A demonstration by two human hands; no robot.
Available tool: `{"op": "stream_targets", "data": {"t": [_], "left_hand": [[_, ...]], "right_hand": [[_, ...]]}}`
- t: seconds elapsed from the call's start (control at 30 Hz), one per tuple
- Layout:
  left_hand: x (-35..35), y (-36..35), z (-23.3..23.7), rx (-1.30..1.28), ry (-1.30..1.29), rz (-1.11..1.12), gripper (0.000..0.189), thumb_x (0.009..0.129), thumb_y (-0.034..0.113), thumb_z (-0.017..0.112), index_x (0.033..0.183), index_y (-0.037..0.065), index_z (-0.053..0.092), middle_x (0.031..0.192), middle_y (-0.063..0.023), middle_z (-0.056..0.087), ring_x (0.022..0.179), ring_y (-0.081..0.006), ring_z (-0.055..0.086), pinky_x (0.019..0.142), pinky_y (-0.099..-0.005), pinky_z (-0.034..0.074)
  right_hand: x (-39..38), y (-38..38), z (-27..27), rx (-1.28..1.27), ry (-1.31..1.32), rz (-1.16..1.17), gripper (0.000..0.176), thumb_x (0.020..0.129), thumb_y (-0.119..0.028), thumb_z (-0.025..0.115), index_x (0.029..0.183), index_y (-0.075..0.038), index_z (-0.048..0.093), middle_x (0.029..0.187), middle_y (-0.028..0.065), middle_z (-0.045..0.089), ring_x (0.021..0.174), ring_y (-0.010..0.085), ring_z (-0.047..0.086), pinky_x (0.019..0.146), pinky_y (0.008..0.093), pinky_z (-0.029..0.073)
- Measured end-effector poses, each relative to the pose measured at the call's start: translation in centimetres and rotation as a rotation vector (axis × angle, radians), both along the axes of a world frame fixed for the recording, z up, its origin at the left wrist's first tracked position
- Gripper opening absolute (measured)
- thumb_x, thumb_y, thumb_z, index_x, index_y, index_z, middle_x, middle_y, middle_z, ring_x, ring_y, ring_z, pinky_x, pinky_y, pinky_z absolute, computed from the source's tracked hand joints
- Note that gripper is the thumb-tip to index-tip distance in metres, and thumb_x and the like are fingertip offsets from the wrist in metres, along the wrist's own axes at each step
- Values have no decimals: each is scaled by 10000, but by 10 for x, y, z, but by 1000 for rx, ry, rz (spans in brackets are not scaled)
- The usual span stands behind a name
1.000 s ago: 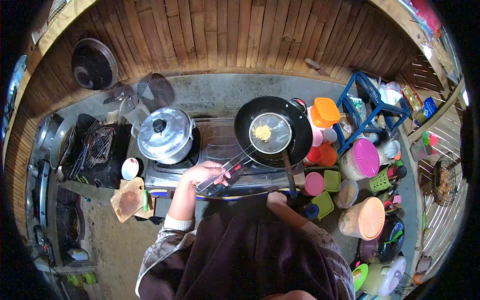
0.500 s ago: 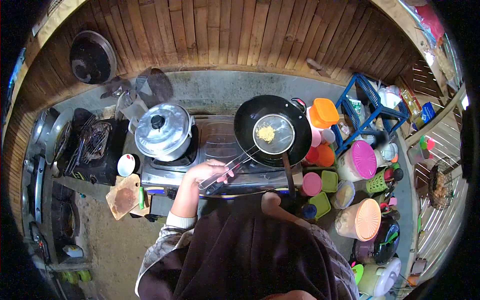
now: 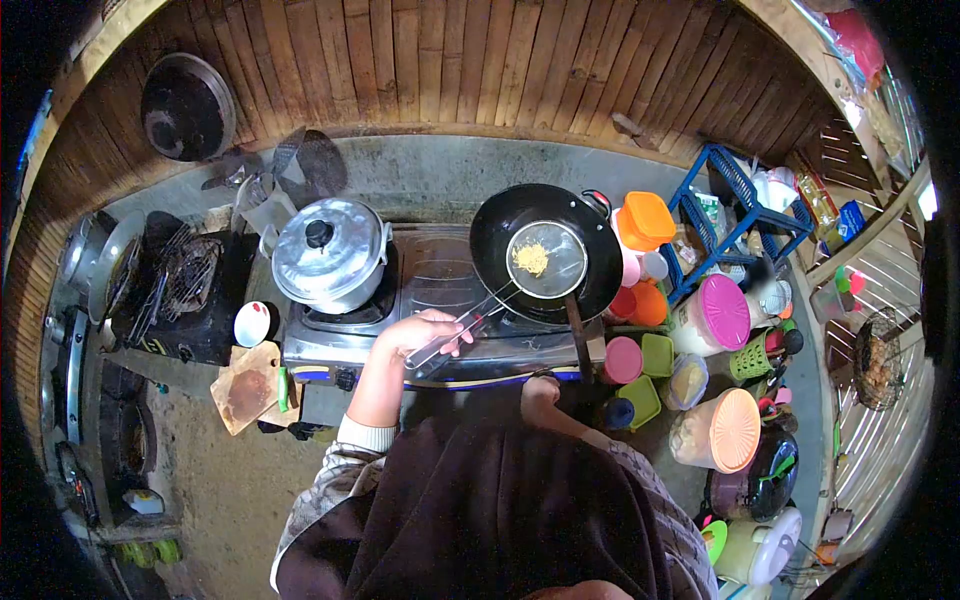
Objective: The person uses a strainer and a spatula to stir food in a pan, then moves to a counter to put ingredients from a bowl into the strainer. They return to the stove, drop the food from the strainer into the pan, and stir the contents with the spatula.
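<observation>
Since a second ago our left hand (image 3: 432, 335) has edged a little toward the wok (image 3: 495, 240), carrying the strainer (image 3: 545, 260) with it. Our fingers are closed around the strainer's handle. Its long axis runs from the hand up and to the right, ending in the mesh bowl, which sits over the middle of the wok with a small yellow clump inside. Our left forearm reaches forward over the stove (image 3: 440, 270). Our right hand (image 3: 538, 392) sits low near the wok's handle; we cannot tell whether it grips.
</observation>
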State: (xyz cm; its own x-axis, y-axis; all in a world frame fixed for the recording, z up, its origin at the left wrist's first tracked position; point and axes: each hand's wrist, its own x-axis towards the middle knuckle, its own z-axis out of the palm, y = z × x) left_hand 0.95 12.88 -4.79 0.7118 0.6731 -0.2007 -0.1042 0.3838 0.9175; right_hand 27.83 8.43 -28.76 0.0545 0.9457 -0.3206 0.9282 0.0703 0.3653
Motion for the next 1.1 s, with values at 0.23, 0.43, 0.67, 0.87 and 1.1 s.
{"op": "stream_targets", "data": {"t": [0.23,0.43,0.67,0.87,1.1], "left_hand": [[1,-2,-4,9,-3,35,247,843,173,488,890,-55,571,563,-25,498,535,-106,482,578,-225,418],[3,-4,-3,25,11,62,239,848,167,474,887,-49,571,566,-27,509,541,-105,492,599,-237,433],[3,-6,-4,83,59,82,258,856,160,435,907,-49,578,586,-28,527,585,-112,518,607,-232,419],[2,-5,-8,78,59,82,252,856,161,440,904,-41,582,592,-30,530,570,-107,505,586,-231,409],[1,-10,-9,51,26,114,239,844,150,451,891,-39,589,591,-32,538,562,-112,507,576,-225,406]], "right_hand": [[-11,1,24,7,-61,-18,100,553,-150,618,640,-114,652,514,13,551,461,181,544,334,378,397],[-13,2,40,-4,-143,-56,111,551,-143,620,650,-113,658,522,16,565,469,182,554,331,387,401],[-9,-4,85,-14,31,-43,135,614,-135,612,728,-97,675,684,39,636,582,194,609,387,420,444],[-3,-5,85,30,146,-38,136,658,-128,590,761,-101,675,733,60,648,655,212,628,424,419,459],[-2,-7,90,-12,187,-88,145,687,-132,561,772,-100,674,756,60,650,685,210,631,439,422,465]]}}
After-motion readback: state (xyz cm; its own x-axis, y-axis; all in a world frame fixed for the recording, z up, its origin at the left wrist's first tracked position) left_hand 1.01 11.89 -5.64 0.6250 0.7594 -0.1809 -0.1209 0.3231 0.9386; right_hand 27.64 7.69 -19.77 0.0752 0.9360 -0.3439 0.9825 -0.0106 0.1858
